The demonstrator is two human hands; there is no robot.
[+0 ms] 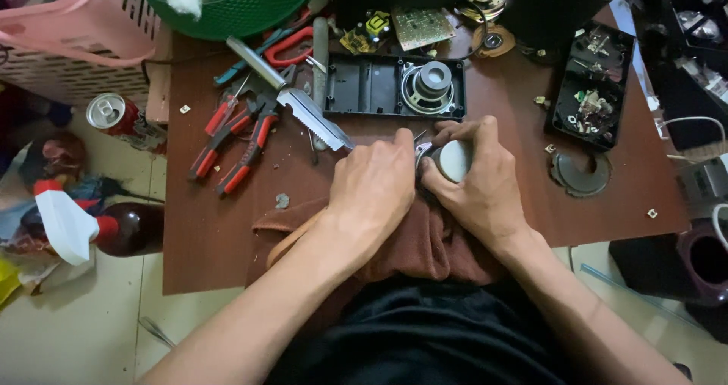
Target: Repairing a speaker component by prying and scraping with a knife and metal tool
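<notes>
My right hand (478, 184) grips a small round grey part (455, 160) with a metal rim, held over a brown cloth (425, 241) at the table's near edge. My left hand (371, 188) is closed beside it, fingers pressed against the part's left side where a thin metal tool tip (421, 136) shows. What the left hand holds is mostly hidden. A serrated knife (311, 113) lies just left of that hand.
Red-handled pliers (239, 138) and scissors (284, 47) lie at left on the brown table (516, 104). A black speaker panel (394, 88) sits behind the hands; a black parts tray (591, 85) at right. Baskets and a can (110, 113) stand far left.
</notes>
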